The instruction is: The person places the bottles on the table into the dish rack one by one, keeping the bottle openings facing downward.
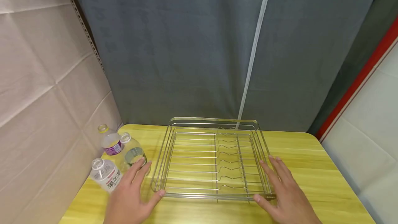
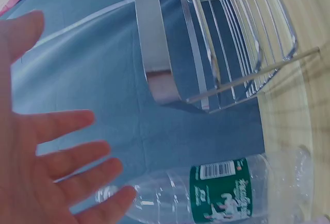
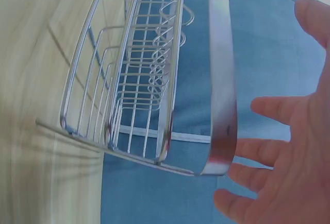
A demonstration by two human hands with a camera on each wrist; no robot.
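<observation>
A silver metal wire dish rack (image 1: 192, 196) stands on the table, with a row of wavy wires along its right half. My left hand (image 1: 129, 196), fingers spread, is by the rack's front left corner; the left wrist view shows its fingers apart from the rack's flat rim (image 2: 152, 33). Beside the front right corner is my right hand (image 1: 287, 194), its fingers also spread. In the right wrist view its fingertips (image 3: 247, 149) come close to the rim (image 3: 221, 80); whether they touch I cannot tell. Neither hand grips anything.
Left of the rack stand three clear plastic bottles: one with a purple label (image 1: 113, 148), one with a green label (image 2: 220, 190), one with a white label (image 1: 112, 179). The yellow wood-grain table (image 1: 314, 175) meets a grey curtain (image 1: 186, 51) behind and pale cloth sides.
</observation>
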